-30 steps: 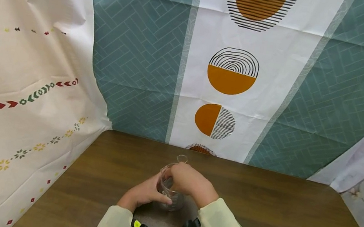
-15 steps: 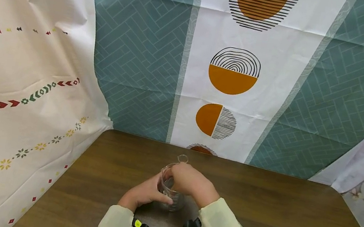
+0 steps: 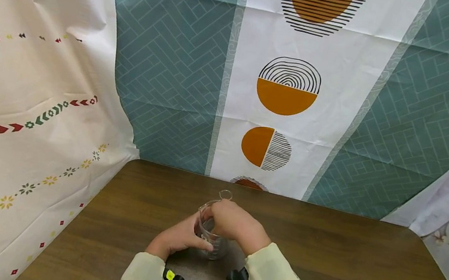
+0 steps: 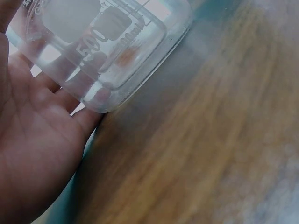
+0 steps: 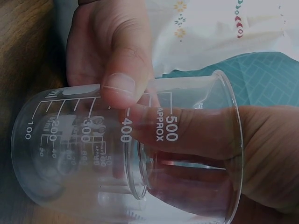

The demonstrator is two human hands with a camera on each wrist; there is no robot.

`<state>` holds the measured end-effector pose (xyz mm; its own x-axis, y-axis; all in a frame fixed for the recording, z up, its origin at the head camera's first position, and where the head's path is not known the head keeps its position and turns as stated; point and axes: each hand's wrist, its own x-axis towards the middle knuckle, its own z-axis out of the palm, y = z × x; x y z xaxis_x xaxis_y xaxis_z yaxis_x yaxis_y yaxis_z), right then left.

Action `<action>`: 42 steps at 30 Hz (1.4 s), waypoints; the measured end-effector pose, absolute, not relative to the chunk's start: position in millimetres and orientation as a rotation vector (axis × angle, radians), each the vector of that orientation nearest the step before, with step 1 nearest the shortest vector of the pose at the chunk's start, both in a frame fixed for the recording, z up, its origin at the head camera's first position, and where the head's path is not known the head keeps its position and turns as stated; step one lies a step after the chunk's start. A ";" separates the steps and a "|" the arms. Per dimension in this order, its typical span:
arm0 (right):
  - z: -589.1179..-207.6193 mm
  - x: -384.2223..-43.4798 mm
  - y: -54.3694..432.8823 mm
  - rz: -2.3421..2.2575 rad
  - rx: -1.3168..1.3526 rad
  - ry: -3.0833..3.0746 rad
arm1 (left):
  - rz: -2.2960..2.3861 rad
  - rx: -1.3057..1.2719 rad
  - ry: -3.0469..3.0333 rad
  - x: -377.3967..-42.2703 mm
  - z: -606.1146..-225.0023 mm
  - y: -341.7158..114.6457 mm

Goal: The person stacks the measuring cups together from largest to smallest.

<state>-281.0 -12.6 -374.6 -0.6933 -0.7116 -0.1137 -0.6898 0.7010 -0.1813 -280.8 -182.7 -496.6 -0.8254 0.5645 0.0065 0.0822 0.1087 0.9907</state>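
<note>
A clear glass beaker (image 3: 215, 252) with white graduations up to 500 stands upright on the table in the head view. My left hand (image 3: 179, 237) grips it round its near left side, the thumb across the front. The right wrist view shows this beaker (image 5: 60, 93) sideways, with a smaller beaker (image 5: 100, 156) nested inside it. My right hand (image 3: 237, 225) reaches through the mouth, and its thumb and fingers pinch the smaller beaker near its rim. Glass reflections partly blur those fingertips. In the left wrist view the palm (image 4: 37, 140) lies against the large beaker's wall.
Just behind the hands, a clear glass ring-shaped rim (image 3: 225, 195) shows; the rest of it is hidden. The brown wooden table (image 3: 342, 256) extends to both sides. A patterned cloth (image 3: 181, 79) hangs at the back, and a cream cloth (image 3: 45, 131) borders the left.
</note>
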 end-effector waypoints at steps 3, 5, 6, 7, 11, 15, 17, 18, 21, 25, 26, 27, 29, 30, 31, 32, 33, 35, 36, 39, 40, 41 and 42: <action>-374.5 -281.0 -13.0 -0.192 -1.123 2.728 | 1.767 0.636 2.012 -281.2 -496.2 -182.6; -374.7 -281.2 -13.2 -0.196 -1.116 2.726 | 1.768 0.643 2.010 -281.5 -496.0 -182.9; -374.8 -281.3 -13.2 -0.198 -1.115 2.724 | 1.769 0.645 2.004 -281.6 -496.0 -182.8; -375.0 -281.4 -13.2 -0.204 -1.111 2.723 | 1.770 0.645 1.999 -281.6 -495.9 -182.8; -376.2 -282.0 -13.1 -0.208 -1.107 2.724 | 1.778 0.653 1.986 -281.3 -495.9 -182.3; -377.5 -282.7 -13.3 -0.203 -1.114 2.726 | 1.775 0.661 1.997 -280.7 -496.2 -182.7; -377.8 -283.1 -13.5 -0.198 -1.120 2.728 | 1.772 0.660 2.003 -280.3 -496.1 -182.7; -377.7 -282.9 -13.5 -0.195 -1.122 2.729 | 1.770 0.658 2.005 -280.2 -496.1 -182.7; -377.6 -282.8 -13.6 -0.190 -1.122 2.728 | 1.770 0.650 2.001 -280.1 -496.2 -182.6; -377.1 -282.8 -13.3 -0.194 -1.122 2.725 | 1.761 0.640 2.014 -280.8 -496.1 -182.8; -377.0 -282.8 -13.3 -0.195 -1.124 2.725 | 1.759 0.638 2.019 -280.9 -496.0 -182.7; -377.1 -282.8 -13.2 -0.198 -1.126 2.725 | 1.758 0.635 2.021 -281.0 -495.9 -182.6; -377.3 -283.1 -13.0 -0.204 -1.129 2.727 | 1.759 0.633 2.029 -281.0 -495.8 -182.4; -377.3 -283.1 -13.0 -0.205 -1.130 2.725 | 1.762 0.632 2.027 -281.0 -495.7 -182.4; -377.4 -283.1 -13.0 -0.207 -1.131 2.724 | 1.764 0.631 2.028 -280.9 -495.7 -182.4; -377.5 -283.3 -13.0 -0.207 -1.132 2.724 | 1.768 0.631 2.027 -280.9 -495.7 -182.3; -377.7 -283.4 -13.0 -0.208 -1.132 2.723 | 1.771 0.630 2.027 -280.9 -495.8 -182.3; -377.7 -283.7 -13.0 -0.205 -1.136 2.722 | 1.772 0.628 2.033 -281.0 -495.9 -182.2; -377.7 -283.8 -13.0 -0.203 -1.139 2.722 | 1.772 0.627 2.035 -281.1 -496.0 -182.2; -377.4 -283.8 -12.8 -0.196 -1.148 2.723 | 1.767 0.625 2.051 -281.6 -496.4 -182.0; -377.2 -283.6 -12.7 -0.195 -1.149 2.723 | 1.766 0.624 2.055 -281.8 -496.6 -181.9; -376.9 -283.5 -12.6 -0.194 -1.151 2.723 | 1.765 0.624 2.059 -281.9 -496.8 -181.9; -376.7 -283.3 -12.6 -0.195 -1.150 2.723 | 1.761 0.627 2.068 -282.0 -497.0 -182.2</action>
